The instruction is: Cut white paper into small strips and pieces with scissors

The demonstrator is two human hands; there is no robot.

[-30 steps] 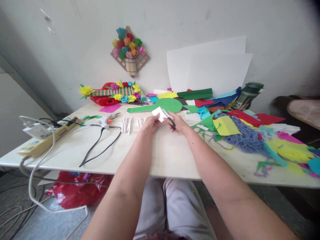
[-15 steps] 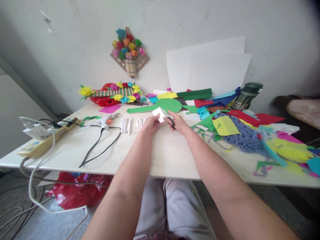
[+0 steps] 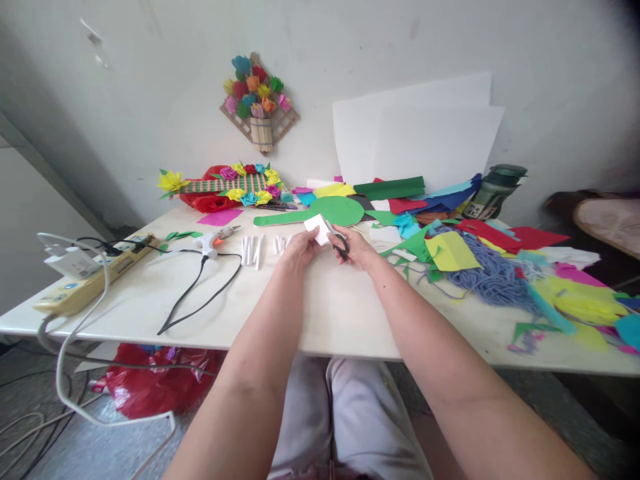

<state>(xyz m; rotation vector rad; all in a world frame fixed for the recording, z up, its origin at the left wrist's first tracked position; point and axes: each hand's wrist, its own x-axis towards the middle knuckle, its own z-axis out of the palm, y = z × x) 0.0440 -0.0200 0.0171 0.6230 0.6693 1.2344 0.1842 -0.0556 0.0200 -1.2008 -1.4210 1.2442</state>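
White paper (image 3: 315, 227) in L hand (image 3: 302, 248), blk scissors (image 3: 344, 254) in R hand (image 3: 358, 248).

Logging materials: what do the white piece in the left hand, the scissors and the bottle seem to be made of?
White piece: probably paper or thin card, being flat, matte and straight-edged. Scissors: handle looks like smooth plastic, from its even black color; blades too unclear to judge. Bottle: perhaps plastic, its body glossy and seemingly see-through; glass is possible.
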